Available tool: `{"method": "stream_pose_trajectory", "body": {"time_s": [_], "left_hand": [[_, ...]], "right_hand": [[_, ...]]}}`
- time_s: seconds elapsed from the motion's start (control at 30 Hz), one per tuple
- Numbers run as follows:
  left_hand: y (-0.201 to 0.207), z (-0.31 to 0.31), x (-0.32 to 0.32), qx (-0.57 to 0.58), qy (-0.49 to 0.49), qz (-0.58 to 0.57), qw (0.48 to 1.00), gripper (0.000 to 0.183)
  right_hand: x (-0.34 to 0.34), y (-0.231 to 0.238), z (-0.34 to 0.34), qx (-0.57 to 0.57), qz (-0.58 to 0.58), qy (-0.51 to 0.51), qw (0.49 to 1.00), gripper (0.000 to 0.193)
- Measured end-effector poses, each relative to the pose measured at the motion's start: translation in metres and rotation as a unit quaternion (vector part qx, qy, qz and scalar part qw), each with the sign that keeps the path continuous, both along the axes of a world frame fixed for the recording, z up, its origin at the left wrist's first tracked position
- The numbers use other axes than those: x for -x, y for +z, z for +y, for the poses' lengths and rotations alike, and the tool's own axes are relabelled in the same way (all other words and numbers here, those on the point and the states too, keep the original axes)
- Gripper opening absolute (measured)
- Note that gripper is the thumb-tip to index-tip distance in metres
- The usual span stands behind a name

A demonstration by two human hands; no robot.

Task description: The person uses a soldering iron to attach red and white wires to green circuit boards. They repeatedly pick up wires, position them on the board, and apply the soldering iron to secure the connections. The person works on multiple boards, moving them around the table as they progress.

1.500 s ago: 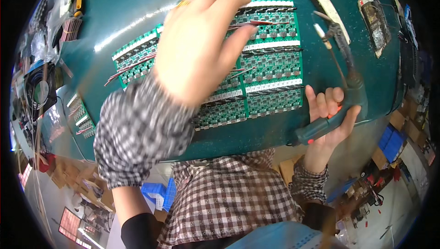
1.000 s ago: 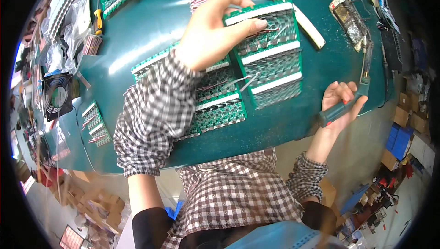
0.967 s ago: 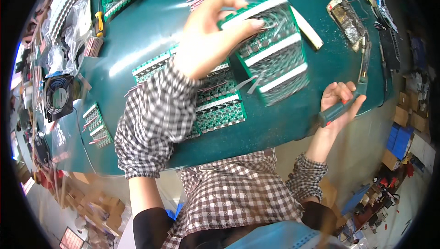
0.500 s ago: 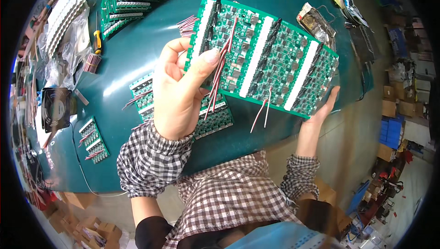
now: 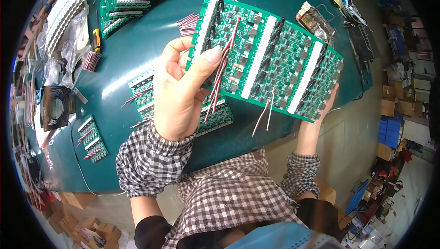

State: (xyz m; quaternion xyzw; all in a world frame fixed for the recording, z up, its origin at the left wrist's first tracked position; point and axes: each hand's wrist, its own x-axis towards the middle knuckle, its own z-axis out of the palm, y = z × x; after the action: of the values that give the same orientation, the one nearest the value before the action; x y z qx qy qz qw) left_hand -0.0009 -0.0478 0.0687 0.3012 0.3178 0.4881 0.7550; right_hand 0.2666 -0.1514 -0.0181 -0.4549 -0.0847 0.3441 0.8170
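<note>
A large green circuit board [image 5: 282, 42] is held up, tilted, above the table. White connector strips and black parts cross it in rows. My left hand [image 5: 183, 84] grips its left end, thumb on the face over a bundle of red, white and dark wires [image 5: 221, 71]. Two more thin wires [image 5: 261, 116] hang off the board's lower edge. At the right end my right hand [image 5: 326, 110] supports the board; its fingers are mostly hidden behind it. Below my left hand, more boards with wires [image 5: 213, 119] lie on the table, partly covered.
Stacked green boards [image 5: 130, 1] stand at the back left of the green table [image 5: 123, 157]. A yellow-handled screwdriver [image 5: 96, 40], a wire bundle [image 5: 91, 61], a black fan [image 5: 56, 108] and a small board [image 5: 92, 140] lie left. A worn metal-framed item [image 5: 316, 22] sits back right.
The held board has shifted slightly right and down. My right hand has slipped further behind its right end, so less of it shows. My left hand keeps its grip.
</note>
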Motion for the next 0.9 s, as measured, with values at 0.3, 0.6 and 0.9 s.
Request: {"method": "stream_pose_trajectory", "body": {"time_s": [0.3, 0.6, 0.9], "left_hand": [[-0.002, 0.001, 0.0, 0.001, -0.012, -0.005, 1.0, 0.036], [-0.004, 0.001, 0.001, 0.0, -0.017, -0.016, 1.0, 0.034], [-0.001, 0.0, 0.0, 0.001, -0.016, -0.01, 1.0, 0.035]], "right_hand": [[0.001, 0.0, -0.004, -0.022, 0.018, 0.007, 1.0, 0.033], [0.001, -0.002, -0.005, 0.016, -0.013, -0.006, 1.0, 0.05], [-0.004, -0.003, -0.007, -0.024, 0.036, 0.034, 0.998, 0.053]]}}
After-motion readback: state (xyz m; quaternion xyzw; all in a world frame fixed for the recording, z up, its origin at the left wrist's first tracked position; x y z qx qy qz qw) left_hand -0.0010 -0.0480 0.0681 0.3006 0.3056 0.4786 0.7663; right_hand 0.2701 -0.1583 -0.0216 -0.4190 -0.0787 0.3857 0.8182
